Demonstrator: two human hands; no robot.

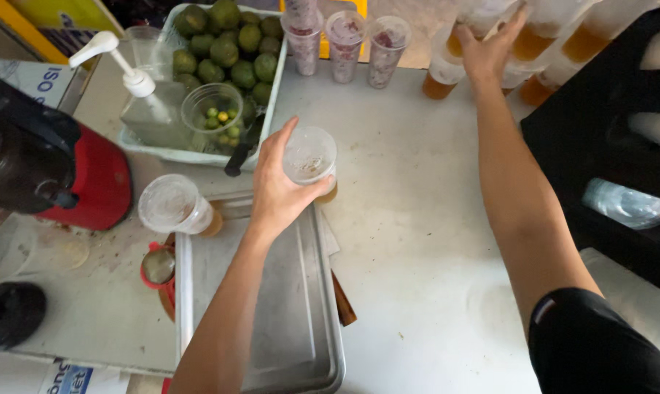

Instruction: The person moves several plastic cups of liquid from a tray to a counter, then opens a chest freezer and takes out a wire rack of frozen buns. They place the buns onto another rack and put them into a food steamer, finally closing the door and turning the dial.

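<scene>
Now left hand (279, 186) grips plastic cup (310, 155) above tray (272, 292).

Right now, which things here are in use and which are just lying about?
In use:
left hand around a plastic cup
right hand on the orange drink cups

Lying about:
metal tray
tub of limes
pump bottle
red blender
iced cup

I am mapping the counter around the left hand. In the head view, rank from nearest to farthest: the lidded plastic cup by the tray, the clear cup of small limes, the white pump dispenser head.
From the left hand:
1. Lidded plastic cup, just to its left by the metal tray.
2. Clear cup of small limes, up and left, in the tub.
3. White pump dispenser head, farthest, upper left.
</scene>
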